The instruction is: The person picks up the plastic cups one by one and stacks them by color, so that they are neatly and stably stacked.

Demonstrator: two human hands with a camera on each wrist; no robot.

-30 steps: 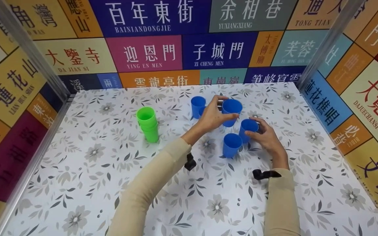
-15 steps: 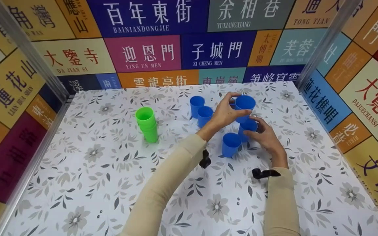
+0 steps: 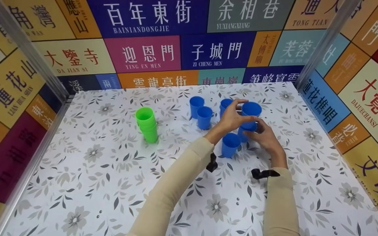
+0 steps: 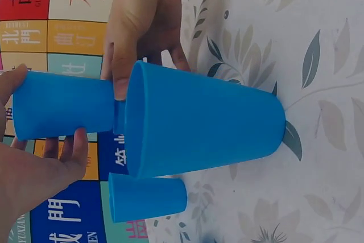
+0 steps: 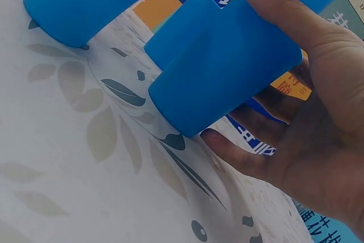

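I see left hand half-curled, gripping upper cup — right hand half-curled too, holding lower cup just beneath.

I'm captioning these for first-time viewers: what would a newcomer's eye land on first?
Probably the bright green cups, stacked at the left of the floral tabletop. Right of centre, a blue cup in the left hand's grip is over a second blue cup in the right hand's grip. Behind, colourful panels bear large characters.

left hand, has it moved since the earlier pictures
Yes: in the head view, the left hand has moved rightward, away from the green cups, carrying a blue cup.
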